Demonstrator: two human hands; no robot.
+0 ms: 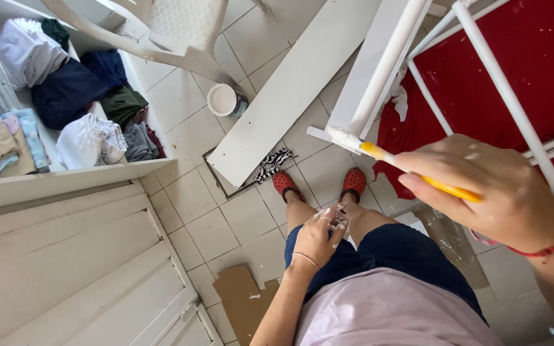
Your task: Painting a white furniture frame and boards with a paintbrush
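Note:
My right hand (492, 192) grips a paintbrush (379, 154) with a yellow handle and white bristles. The bristles touch a white-painted frame bar (379, 70) that stands over a red panel (533, 57). A red string bracelet circles that wrist. My left hand (320, 236) hangs down by my knee, paint-smeared, its fingers curled around a small crumpled whitish thing that I cannot make out. I wear dark shorts, a pale pink top and red clogs (285, 184).
A long white board (290, 96) leans across the tiled floor beside a small open paint can (224, 100). A white shelf (65, 173) at left holds folded clothes. A white plastic chair (161, 32) stands behind. Cardboard pieces (242, 298) lie by my feet.

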